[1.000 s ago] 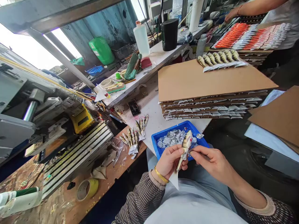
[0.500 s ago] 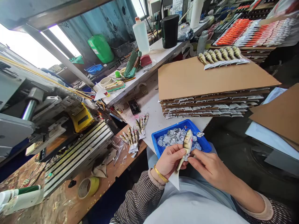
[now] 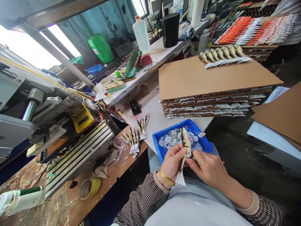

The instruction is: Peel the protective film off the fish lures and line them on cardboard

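Observation:
My left hand [image 3: 173, 161] is closed around the rear part of a fish-shaped fishing lure [image 3: 185, 138], which points head up and has dark bars and a reddish spot. White paper [image 3: 180, 179] covers its tail end below my fingers. Thumb and fingers of my right hand [image 3: 208, 165] are pinched against a bit of silver foil [image 3: 188, 153] at the lure's narrow rear; their tips are partly hidden. Just beyond both hands, a blue tray [image 3: 156, 145] holds loose silver foil pieces [image 3: 171, 139].
Several similar lures [image 3: 133, 138] lie on the bench at left, near a phone [image 3: 134, 107] and a tape roll [image 3: 89, 188]. Stacked cardboard sheets [image 3: 207, 81] carry a row of lures [image 3: 221, 54]. A machine with a slotted metal bed [image 3: 78, 157] stands at left.
Both hands have shifted slightly, and the lure's head has moved a little left over the tray. My right fingers have come closer in against the lure's rear part.

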Demonstrator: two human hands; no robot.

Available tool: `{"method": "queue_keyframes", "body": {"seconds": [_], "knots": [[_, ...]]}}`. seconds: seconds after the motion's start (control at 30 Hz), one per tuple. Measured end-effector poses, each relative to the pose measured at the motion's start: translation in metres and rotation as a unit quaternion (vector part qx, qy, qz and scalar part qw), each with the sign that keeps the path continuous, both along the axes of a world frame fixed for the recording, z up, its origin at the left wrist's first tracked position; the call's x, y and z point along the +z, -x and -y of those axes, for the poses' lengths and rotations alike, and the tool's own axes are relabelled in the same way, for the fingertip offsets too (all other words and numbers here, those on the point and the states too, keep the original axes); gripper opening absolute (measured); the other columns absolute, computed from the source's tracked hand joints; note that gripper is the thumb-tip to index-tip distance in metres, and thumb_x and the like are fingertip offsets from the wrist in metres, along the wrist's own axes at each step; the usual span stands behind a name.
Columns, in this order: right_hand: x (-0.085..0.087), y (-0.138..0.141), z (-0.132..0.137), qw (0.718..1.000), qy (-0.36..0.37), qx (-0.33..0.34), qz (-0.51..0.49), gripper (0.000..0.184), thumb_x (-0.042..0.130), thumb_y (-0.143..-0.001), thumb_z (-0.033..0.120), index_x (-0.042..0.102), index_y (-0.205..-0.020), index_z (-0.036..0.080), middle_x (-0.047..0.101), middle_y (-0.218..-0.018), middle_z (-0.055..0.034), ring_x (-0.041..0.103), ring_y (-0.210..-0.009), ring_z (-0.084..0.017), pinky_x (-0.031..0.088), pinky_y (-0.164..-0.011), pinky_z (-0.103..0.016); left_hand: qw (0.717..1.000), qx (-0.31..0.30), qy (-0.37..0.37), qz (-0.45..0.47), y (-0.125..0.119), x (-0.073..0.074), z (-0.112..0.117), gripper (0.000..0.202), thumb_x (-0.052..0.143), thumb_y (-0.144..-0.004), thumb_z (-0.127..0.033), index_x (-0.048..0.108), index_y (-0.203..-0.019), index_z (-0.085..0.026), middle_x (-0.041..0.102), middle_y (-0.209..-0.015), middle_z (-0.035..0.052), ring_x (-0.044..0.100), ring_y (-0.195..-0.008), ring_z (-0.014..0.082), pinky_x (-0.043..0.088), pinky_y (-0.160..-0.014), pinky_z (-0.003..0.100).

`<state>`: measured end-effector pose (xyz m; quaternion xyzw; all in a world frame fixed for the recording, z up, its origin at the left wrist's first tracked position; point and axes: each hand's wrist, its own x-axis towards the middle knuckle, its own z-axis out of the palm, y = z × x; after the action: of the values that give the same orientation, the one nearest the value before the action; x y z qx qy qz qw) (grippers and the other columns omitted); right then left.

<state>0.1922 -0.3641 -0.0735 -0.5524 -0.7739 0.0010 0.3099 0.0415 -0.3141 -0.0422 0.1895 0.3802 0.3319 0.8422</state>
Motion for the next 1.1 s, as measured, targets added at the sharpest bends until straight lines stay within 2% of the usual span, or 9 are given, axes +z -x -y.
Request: {"method": "queue_keyframes", "body": {"seconds": [0.1, 0.17, 0.27, 0.37, 0.53, 0.7, 0.87, 1.0, 1.1], "knots": [[-0.001, 0.001, 0.003, 0.999, 0.041, -0.005, -0.035, 0.038, 0.033, -0.111, 0.044, 0.043, -0.08, 0.024, 0.053, -0.063, 0.0035, 0.058, -0.053, -0.015, 0.03, -0.052, -0.03, 1.0, 0.019, 0.002, 0.018, -0.004, -0.002, 0.002, 0.042, 0.093, -0.065, -0.037, 0.068, -0.087, -0.012, 0.061, -0.071, -0.0011, 0.052, -0.058, 0.0055, 0.041, -0.055, 0.018], [0.0, 0.001, 0.005, 0.99, 0.11, -0.005, -0.09, 0.039, 0.035, -0.11, 0.047, 0.041, -0.079, 0.024, 0.053, -0.061, 0.005, 0.055, -0.051, -0.014, 0.032, -0.052, -0.029, 0.999, 0.029, -0.002, 0.036, -0.005, -0.004, 0.003, 0.04, 0.093, -0.066, -0.036, 0.069, -0.089, -0.013, 0.063, -0.074, -0.0005, 0.054, -0.06, 0.0065, 0.042, -0.057, 0.019], [0.004, -0.001, 0.009, 0.957, 0.232, -0.01, -0.173, 0.04, 0.041, -0.106, 0.055, 0.043, -0.079, 0.025, 0.051, -0.055, 0.0075, 0.048, -0.048, -0.014, 0.032, -0.05, -0.027, 0.997, 0.047, -0.026, 0.054, -0.006, -0.007, 0.004, 0.038, 0.09, -0.07, -0.034, 0.071, -0.095, -0.014, 0.067, -0.082, 0.0014, 0.058, -0.065, 0.0082, 0.043, -0.061, 0.021], [0.008, -0.002, 0.009, 0.928, 0.296, -0.029, -0.224, 0.043, 0.047, -0.1, 0.064, 0.05, -0.085, 0.024, 0.048, -0.052, 0.0086, 0.043, -0.046, -0.014, 0.03, -0.048, -0.027, 0.995, 0.05, -0.05, 0.066, -0.006, -0.009, 0.006, 0.037, 0.088, -0.074, -0.031, 0.072, -0.104, -0.016, 0.071, -0.091, 0.003, 0.061, -0.072, 0.0099, 0.047, -0.069, 0.023], [0.014, 0.0, 0.006, 0.909, 0.322, -0.047, -0.262, 0.047, 0.052, -0.094, 0.069, 0.05, -0.081, 0.024, 0.047, -0.053, 0.0082, 0.038, -0.049, -0.013, 0.028, -0.049, -0.027, 0.994, 0.055, -0.072, 0.064, -0.005, -0.009, 0.01, 0.038, 0.088, -0.073, -0.03, 0.073, -0.106, -0.018, 0.073, -0.102, 0.0054, 0.067, -0.088, 0.016, 0.051, -0.084, 0.029], [0.017, 0.002, 0.005, 0.906, 0.329, -0.048, -0.263, 0.049, 0.055, -0.091, 0.07, 0.043, -0.076, 0.024, 0.043, -0.053, 0.009, 0.034, -0.051, -0.012, 0.026, -0.049, -0.027, 0.994, 0.065, -0.077, 0.04, -0.003, -0.007, 0.011, 0.032, 0.09, -0.071, -0.03, 0.072, -0.094, -0.016, 0.07, -0.086, 0.0023, 0.062, -0.074, 0.0114, 0.049, -0.076, 0.026], [0.02, 0.003, 0.004, 0.904, 0.338, -0.04, -0.259, 0.048, 0.054, -0.093, 0.067, 0.042, -0.075, 0.024, 0.042, -0.055, 0.0085, 0.033, -0.053, -0.012, 0.027, -0.05, -0.026, 0.993, 0.065, -0.087, 0.043, 0.001, -0.01, 0.011, 0.036, 0.09, -0.071, -0.029, 0.069, -0.097, -0.016, 0.07, -0.093, 0.0042, 0.064, -0.085, 0.0144, 0.049, -0.082, 0.028], [0.025, 0.005, 0.004, 0.901, 0.34, -0.039, -0.266, 0.048, 0.054, -0.093, 0.066, 0.04, -0.074, 0.024, 0.039, -0.055, 0.0087, 0.03, -0.053, -0.012, 0.025, -0.05, -0.026, 0.992, 0.064, -0.097, 0.055, 0.004, -0.014, 0.012, 0.03, 0.089, -0.072, -0.024, 0.063, -0.085, -0.017, 0.064, -0.079, -0.0015, 0.059, -0.073, 0.0095, 0.046, -0.072, 0.023], [0.029, 0.005, 0.004, 0.9, 0.344, -0.022, -0.266, 0.047, 0.054, -0.094, 0.063, 0.039, -0.073, 0.024, 0.039, -0.056, 0.0085, 0.029, -0.054, -0.012, 0.025, -0.05, -0.026, 0.992, 0.056, -0.099, 0.059, 0.006, -0.015, 0.014, 0.031, 0.089, -0.072, -0.025, 0.062, -0.084, -0.017, 0.062, -0.077, -0.0023, 0.057, -0.072, 0.0088, 0.044, -0.07, 0.023]]}}
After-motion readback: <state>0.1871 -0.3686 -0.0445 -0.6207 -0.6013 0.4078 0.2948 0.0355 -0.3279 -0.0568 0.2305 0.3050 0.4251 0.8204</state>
